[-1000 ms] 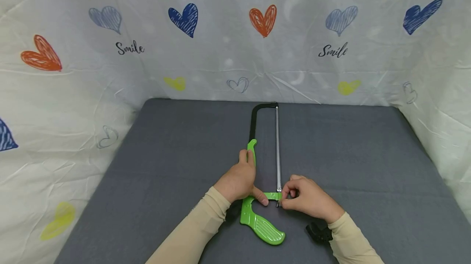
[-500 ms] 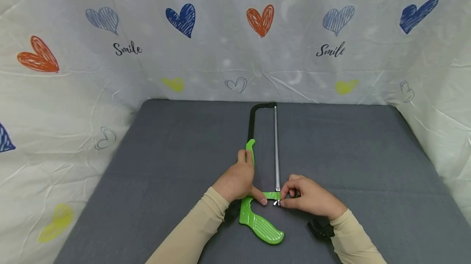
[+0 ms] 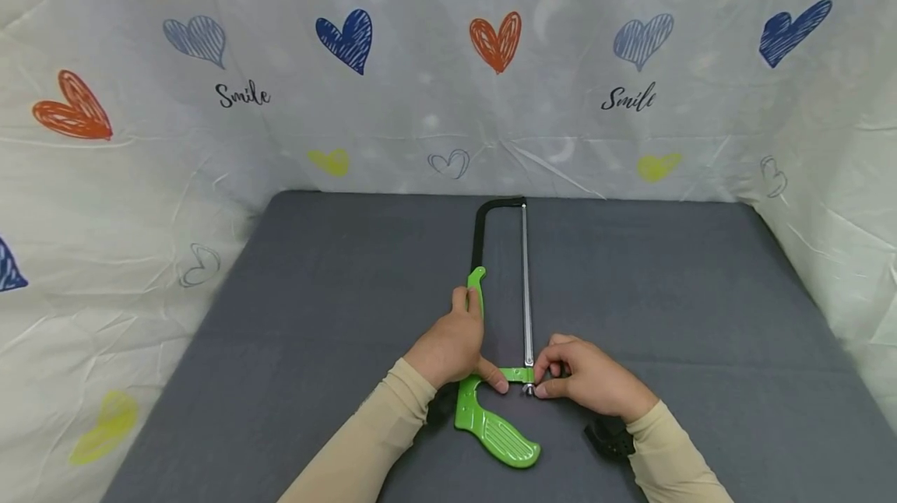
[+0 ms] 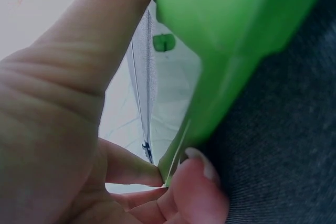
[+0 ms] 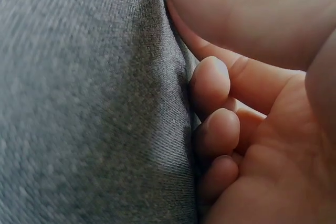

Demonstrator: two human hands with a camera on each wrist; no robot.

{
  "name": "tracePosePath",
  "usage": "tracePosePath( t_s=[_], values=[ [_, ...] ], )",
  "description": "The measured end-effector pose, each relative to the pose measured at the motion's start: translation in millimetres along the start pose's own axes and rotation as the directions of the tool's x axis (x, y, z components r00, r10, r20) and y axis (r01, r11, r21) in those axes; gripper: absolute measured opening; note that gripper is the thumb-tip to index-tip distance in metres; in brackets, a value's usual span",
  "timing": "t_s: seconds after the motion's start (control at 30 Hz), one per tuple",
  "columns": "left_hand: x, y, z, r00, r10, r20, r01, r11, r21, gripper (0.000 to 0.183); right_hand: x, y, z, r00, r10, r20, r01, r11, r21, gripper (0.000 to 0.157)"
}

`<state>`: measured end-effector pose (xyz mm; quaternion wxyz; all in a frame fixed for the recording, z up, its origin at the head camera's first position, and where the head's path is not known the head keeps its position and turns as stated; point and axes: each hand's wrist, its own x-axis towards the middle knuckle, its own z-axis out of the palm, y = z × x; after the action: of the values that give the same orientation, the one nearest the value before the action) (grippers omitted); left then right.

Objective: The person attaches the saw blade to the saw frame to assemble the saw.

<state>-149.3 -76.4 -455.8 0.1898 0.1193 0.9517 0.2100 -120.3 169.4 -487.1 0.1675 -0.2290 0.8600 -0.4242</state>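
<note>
A hacksaw with a green handle (image 3: 501,437), black front frame (image 3: 480,234) and straight silver blade (image 3: 528,293) lies on the grey cloth. My left hand (image 3: 452,343) grips its green back frame, with the thumb against the short green crosspiece (image 3: 517,374). In the left wrist view, fingers curl around the green frame (image 4: 210,77). At the blade's near end, just below the crosspiece, sits a small silver wing nut (image 3: 529,390). Thumb and forefinger of my right hand (image 3: 596,378) pinch at this nut, the other fingers curled in. The right wrist view hides the nut.
Grey cloth (image 3: 350,277) covers the table, and a white sheet printed with hearts (image 3: 420,114) hangs behind and at both sides. A black strapped device (image 3: 610,441) sits at my right wrist. The saw's far end reaches close to the table's back edge.
The wing nut has turned: its wings showed spread sideways half a second ago and sit differently now. My right fingers shifted slightly at it, while my left hand kept its hold on the hacksaw.
</note>
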Motion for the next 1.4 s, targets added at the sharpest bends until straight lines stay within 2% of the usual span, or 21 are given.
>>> tracePosePath(
  t_s=[0.5,0.8,1.1,1.27,1.4],
  values=[
    [1.9,2.5,0.8,1.000,-0.003,0.005,0.003,1.000,-0.004,0.158,-1.0,-3.2,0.1,0.999,0.021,-0.026,-0.022,0.999,-0.039,0.016],
    [1.3,1.5,1.0,0.999,-0.036,0.017,0.036,0.999,0.001,0.158,2.6,-3.8,6.5,0.998,0.039,-0.056,-0.042,0.998,-0.055,0.018],
    [2.9,2.6,1.3,0.999,-0.040,0.016,0.039,0.999,0.016,0.158,2.8,-5.0,7.7,0.994,0.016,-0.104,-0.024,0.997,-0.075,0.019],
    [3.0,3.2,1.3,0.999,-0.040,0.015,0.039,0.999,0.019,0.159,2.9,-4.7,7.6,0.995,0.026,-0.097,-0.035,0.996,-0.086,0.020],
    [3.1,3.6,1.4,0.999,-0.041,0.018,0.041,0.999,0.018,0.159,2.4,-1.6,4.0,0.998,0.035,-0.043,-0.038,0.997,-0.065,0.020]
  ],
)
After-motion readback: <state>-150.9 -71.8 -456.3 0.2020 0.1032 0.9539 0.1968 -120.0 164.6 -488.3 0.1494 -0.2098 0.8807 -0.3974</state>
